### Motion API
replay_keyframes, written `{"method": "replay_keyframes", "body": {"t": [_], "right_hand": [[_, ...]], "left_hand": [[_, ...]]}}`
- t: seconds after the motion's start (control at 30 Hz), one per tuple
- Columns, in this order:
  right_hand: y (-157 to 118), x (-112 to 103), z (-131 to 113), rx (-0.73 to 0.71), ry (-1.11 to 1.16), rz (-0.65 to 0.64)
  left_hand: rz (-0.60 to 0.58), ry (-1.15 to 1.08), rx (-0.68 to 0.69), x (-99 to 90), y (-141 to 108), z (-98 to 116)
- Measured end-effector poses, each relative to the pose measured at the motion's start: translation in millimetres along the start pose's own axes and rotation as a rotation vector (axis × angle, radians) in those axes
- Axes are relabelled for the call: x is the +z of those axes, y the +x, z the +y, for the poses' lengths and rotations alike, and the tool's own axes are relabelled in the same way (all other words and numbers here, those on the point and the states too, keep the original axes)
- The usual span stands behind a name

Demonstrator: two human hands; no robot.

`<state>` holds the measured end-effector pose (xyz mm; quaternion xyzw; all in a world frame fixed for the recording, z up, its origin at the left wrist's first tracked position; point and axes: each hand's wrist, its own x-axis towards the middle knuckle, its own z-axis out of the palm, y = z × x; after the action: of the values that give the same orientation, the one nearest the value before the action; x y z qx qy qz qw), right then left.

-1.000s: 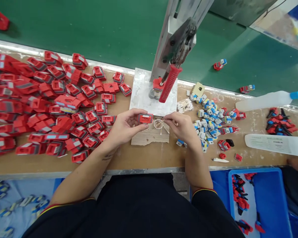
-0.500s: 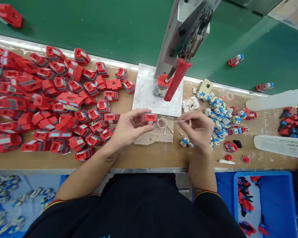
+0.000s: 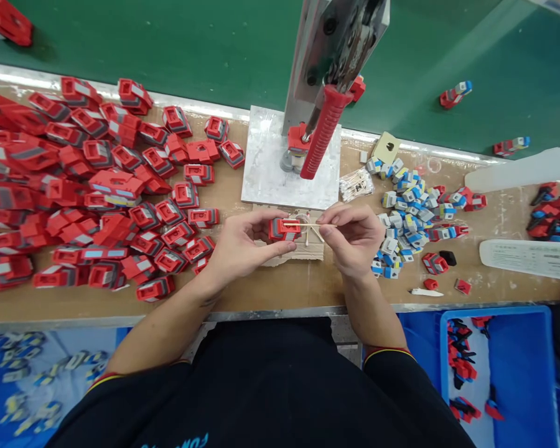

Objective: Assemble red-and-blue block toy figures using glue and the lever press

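Where left fingers pinch, red part sits between.

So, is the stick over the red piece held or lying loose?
Held: the right hand pinches the stick, whose far end reaches over the red piece in the left hand. I can't tell whether they touch.

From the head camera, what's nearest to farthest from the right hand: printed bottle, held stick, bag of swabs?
1. Held stick: pinched in the right hand.
2. Bag of swabs: just beyond the hand.
3. Printed bottle: well off to the right.
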<state>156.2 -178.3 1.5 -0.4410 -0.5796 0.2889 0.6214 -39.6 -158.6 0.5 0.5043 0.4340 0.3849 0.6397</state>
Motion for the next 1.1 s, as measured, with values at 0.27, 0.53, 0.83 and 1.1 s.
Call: {"method": "replay_keyframes", "body": {"t": [0.27,0.53,0.83,1.1], "right_hand": [[0.2,-0.3,1.3,-0.005,-0.040,-0.017],[0.9,-3.4,0.6,-0.045,-0.088,-0.004],[2.3,-8.9,1.1,-0.135,-0.157,0.007],[9.3,-27.9,-1.1,-0.120,-0.144,0.036]], "left_hand": [[0.007,0.009,-0.010,-0.1,-1.1,0.6],[0.020,0.007,-0.028,-0.1,-2.0,3.1],[0.051,0.047,0.010,-1.8,-2.6,3.1],[0.060,0.090,0.076,-6.4,-0.4,-0.1]]}}
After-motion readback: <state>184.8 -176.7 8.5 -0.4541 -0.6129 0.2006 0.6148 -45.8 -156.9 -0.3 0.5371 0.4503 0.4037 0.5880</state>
